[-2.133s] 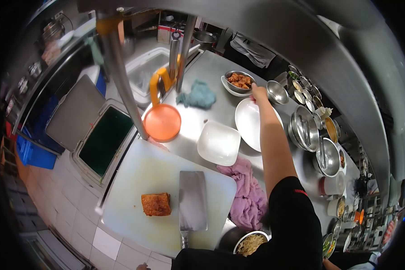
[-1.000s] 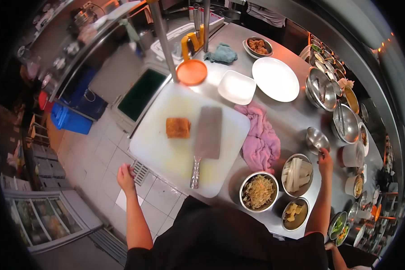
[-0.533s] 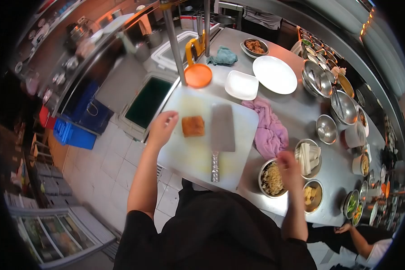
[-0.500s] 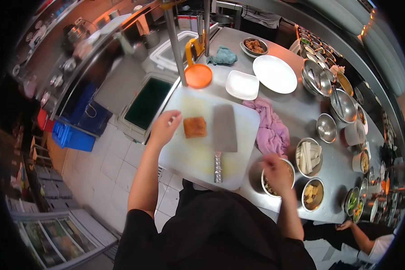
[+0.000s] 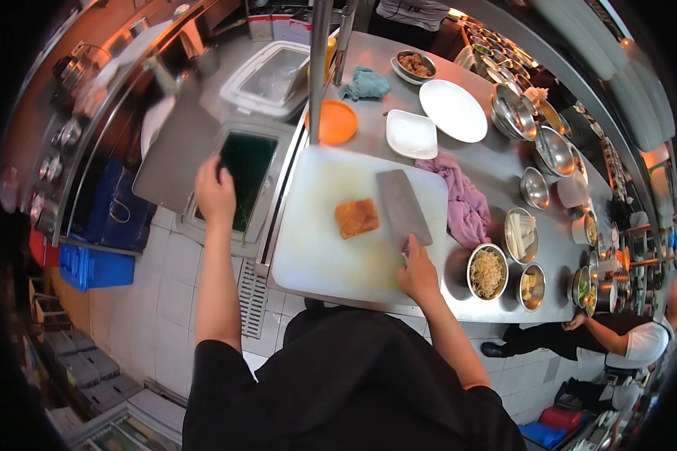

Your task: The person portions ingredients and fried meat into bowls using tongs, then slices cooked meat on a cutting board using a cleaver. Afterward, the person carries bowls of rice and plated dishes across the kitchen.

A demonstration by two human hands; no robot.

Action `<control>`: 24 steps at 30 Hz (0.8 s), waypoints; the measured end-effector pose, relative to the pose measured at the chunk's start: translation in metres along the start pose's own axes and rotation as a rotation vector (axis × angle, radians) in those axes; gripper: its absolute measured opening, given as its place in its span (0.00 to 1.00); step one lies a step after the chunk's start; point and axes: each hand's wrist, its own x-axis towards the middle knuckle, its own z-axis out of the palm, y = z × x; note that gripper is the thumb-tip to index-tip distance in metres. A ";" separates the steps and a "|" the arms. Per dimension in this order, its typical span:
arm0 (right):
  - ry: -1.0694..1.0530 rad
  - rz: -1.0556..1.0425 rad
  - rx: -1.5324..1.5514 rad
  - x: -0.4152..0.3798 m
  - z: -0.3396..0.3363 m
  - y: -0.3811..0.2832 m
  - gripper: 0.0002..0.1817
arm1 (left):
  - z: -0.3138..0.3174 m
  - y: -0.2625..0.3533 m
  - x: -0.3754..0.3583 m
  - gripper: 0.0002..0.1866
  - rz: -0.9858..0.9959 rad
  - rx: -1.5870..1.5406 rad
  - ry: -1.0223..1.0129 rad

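Note:
My right hand point(image 5: 418, 272) is closed round the handle of a broad cleaver point(image 5: 403, 206), one finger along the blade's lower end. The cleaver lies tilted on a white cutting board point(image 5: 308, 263). To the left of the blade, apart from it, a square golden-brown piece of food point(image 5: 357, 219) rests on the board. My left hand point(image 5: 216, 194) hovers off the board's left side, over the edge of a container of dark green liquid point(image 5: 242, 177), with finger and thumb apart and nothing visible in it.
Right of the board are a pink cloth point(image 5: 462, 199), a bowl of sprouts point(image 5: 487, 273) and several metal bowls. Behind it stand an orange lid point(image 5: 333, 122), white plates point(image 5: 411, 134) and a metal post point(image 5: 320, 75). A co-worker point(image 5: 617, 336) is at the right.
My right hand has gone from above the sprout bowl to the cleaver's handle, and the cleaver has tilted. My left hand has moved left, away from the brown piece. The view has shifted.

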 end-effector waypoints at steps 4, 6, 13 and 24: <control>0.114 0.138 0.007 0.010 -0.007 0.019 0.31 | 0.006 0.076 -0.046 0.17 0.060 -0.469 -0.618; 0.114 0.152 -0.093 0.010 -0.031 0.010 0.18 | 0.029 0.104 -0.084 0.21 0.237 -0.644 -0.681; 0.052 -0.021 -0.113 -0.011 -0.098 -0.056 0.12 | 0.036 0.130 -0.098 0.16 0.272 -0.646 -0.972; -0.075 -0.241 -0.357 -0.036 -0.143 -0.095 0.10 | 0.038 0.134 -0.105 0.17 0.403 -0.614 -0.883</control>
